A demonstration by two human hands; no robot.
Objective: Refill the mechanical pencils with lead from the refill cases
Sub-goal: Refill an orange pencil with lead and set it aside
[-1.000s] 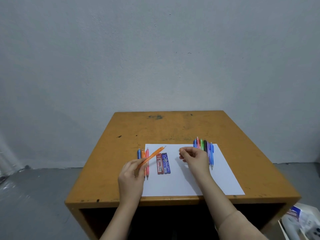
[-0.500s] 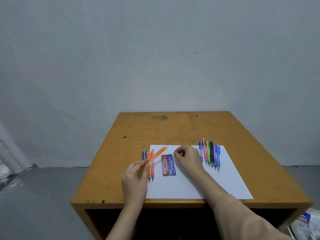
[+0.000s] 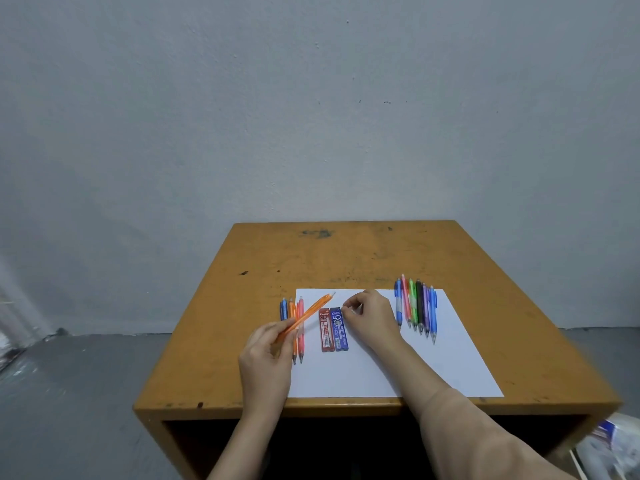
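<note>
While an orange pencil (image 3: 306,314) is gripped in the left hand (image 3: 266,355), whether the curled right hand (image 3: 372,320) holds anything cannot be told.

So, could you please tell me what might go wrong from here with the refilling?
The left hand holds the orange pencil slanted over the three pencils at the left edge of the paper; lowering it carelessly could knock them rolling. The right hand bunches its fingers at the top of the blue refill case, which lies against the red case; opening it there may drag both, and loose leads could scatter.
</note>
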